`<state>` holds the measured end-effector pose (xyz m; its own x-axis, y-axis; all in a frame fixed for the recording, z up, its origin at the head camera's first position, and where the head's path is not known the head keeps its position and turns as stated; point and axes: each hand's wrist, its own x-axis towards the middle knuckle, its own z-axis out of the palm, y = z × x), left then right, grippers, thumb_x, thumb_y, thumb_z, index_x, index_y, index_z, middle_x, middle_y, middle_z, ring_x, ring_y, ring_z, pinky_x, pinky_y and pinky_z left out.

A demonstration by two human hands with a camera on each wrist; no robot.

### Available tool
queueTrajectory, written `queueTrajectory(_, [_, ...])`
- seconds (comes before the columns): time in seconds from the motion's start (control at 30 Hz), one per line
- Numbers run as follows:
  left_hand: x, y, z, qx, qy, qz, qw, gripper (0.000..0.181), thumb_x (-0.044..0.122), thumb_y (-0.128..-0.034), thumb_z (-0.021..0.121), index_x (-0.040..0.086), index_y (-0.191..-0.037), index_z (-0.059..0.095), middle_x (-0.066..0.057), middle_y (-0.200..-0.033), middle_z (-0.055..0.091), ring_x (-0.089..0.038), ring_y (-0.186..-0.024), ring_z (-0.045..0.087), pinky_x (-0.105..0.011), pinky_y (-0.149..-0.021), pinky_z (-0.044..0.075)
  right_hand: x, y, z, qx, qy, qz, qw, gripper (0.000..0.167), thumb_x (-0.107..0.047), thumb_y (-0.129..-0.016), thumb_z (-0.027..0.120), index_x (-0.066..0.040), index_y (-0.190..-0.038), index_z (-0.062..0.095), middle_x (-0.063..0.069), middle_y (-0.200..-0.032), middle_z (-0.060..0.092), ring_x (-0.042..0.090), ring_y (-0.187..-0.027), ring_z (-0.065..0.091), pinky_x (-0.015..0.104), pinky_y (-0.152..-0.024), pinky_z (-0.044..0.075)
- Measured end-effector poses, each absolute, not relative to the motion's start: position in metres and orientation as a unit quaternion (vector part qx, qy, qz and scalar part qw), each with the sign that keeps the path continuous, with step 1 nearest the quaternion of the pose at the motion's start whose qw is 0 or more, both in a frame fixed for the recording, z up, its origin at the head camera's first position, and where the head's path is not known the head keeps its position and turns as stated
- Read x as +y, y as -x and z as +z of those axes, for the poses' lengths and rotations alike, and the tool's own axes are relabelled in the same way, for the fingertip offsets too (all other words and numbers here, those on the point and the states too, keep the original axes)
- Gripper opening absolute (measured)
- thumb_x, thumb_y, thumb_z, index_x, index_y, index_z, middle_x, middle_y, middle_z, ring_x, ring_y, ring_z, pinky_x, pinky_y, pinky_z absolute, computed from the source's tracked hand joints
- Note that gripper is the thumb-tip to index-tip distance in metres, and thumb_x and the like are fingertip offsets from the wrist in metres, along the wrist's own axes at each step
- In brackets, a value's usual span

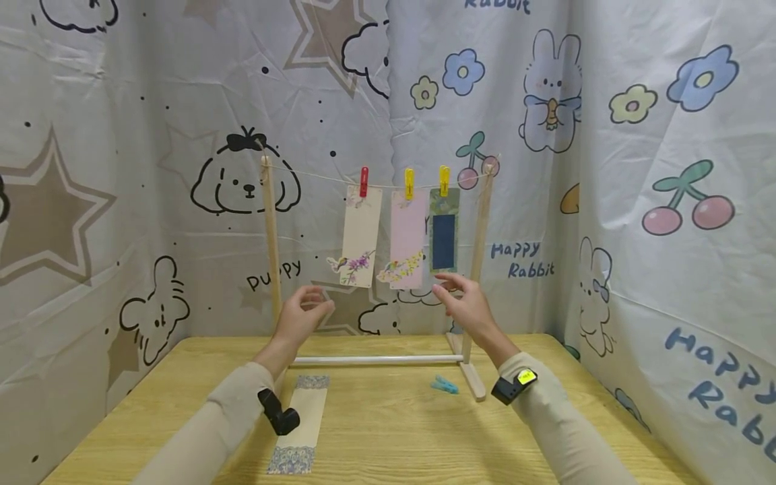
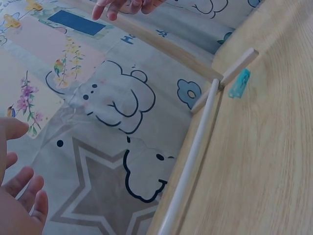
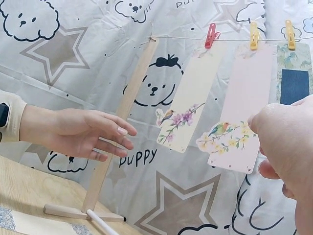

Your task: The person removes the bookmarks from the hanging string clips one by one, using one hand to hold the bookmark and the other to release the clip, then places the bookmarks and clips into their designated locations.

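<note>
Three bookmarks hang by clothespins from a string: a cream one (image 1: 362, 236) under a red clothespin (image 1: 364, 182), a pink one (image 1: 407, 236) under a yellow clothespin (image 1: 409, 184), and a green one with a dark blue panel (image 1: 444, 239) under another yellow clothespin (image 1: 444, 180). My left hand (image 1: 300, 316) is raised left of the cream bookmark, fingers loosely bent and holding nothing. Just below the green bookmark is my right hand (image 1: 467, 306), its fingers relaxed around empty air. In the right wrist view, the right hand (image 3: 288, 142) partly covers the green bookmark.
Two wooden posts (image 1: 271, 236) carry the string, joined low by a white rod (image 1: 376, 361). On the wooden table (image 1: 376, 431) lie a cream bookmark with patterned ends (image 1: 306, 417), partly behind the left wrist camera, and a blue clothespin (image 1: 445, 384) near the right foot. Printed curtains surround the table.
</note>
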<state>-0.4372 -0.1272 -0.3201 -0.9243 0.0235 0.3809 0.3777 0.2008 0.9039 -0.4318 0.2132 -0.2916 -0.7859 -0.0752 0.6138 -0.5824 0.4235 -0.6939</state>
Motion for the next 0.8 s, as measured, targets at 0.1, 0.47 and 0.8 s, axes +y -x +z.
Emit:
queueTrajectory(0.1, [-0.125,0.439,-0.316,-0.76,0.131,-0.621,0.143,0.049,0.023,-0.1008,0.07,0.004,-0.142,0.052,-0.022,-0.136,0.053,-0.038,-0.128,0.051,-0.052,-0.103,0.043,0.211,0.426,-0.285,-0.801,-0.207,0.5,0.255,0.038,-0.019,-0.103,0.068,0.0,-0.135,0.065,0.017,-0.106,0.065,0.024,-0.063,0.061,0.03,-0.062,0.053])
queueTrajectory(0.47, [-0.113,0.447,-0.314,-0.747,0.132,-0.635,0.145,0.053,0.016,-0.0999,0.07,-0.001,-0.145,0.048,-0.025,-0.139,0.05,-0.04,-0.13,0.049,-0.052,-0.107,0.041,0.212,0.433,-0.281,-0.799,-0.215,0.496,0.265,0.038,-0.021,-0.103,0.068,-0.001,-0.136,0.064,0.017,-0.107,0.067,0.029,-0.061,0.06,0.03,-0.062,0.053])
queueTrajectory(0.8, [-0.109,0.456,-0.311,-0.742,0.12,-0.645,0.137,0.056,0.019,-0.1001,0.07,0.003,-0.147,0.045,-0.024,-0.143,0.047,-0.037,-0.132,0.044,-0.051,-0.109,0.039,0.207,0.434,-0.272,-0.794,-0.218,0.5,0.266,0.04,-0.023,-0.103,0.069,-0.002,-0.136,0.065,0.018,-0.109,0.068,0.03,-0.063,0.061,0.03,-0.062,0.053])
